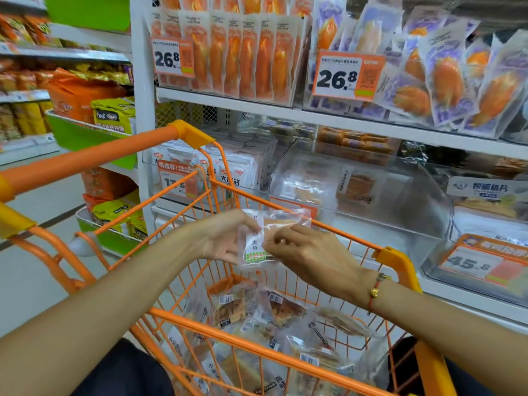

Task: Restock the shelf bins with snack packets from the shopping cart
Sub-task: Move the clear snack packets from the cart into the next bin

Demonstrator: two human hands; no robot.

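both hands meet above the orange shopping cart (288, 358), holding one clear snack packet (258, 238) between them over the cart's far rim. the left hand (225, 238) has its fingers curled behind the packet's left edge, thumb toward the front, gripping it; the right hand (311, 252) pinches the packet's right side with thumb and fingertips, the rest of the fingers folded loosely. the packet stands roughly upright, a white label strip with a small green patch facing the camera and a pale orange piece of food showing through the plastic. a red cord bracelet (375, 291) with a gold bead sits on the right wrist. down inside the cart, below the held packet, lies a loose heap of similar clear packets (257, 310) with barcodes — overlapping and tilted at all angles. just beyond the cart stands a curved clear shelf bin (400, 201), holding a few like packets toward its back. left of that bin, behind the cart's corner, is a bin of white packets (240, 167) with a price tag. on the shelf above the cart, upright orange packets (248, 52) fill one bin beside a "26.8" price card (347, 75) — purple-and-orange packets (445, 78) lean untidily to the right of it.
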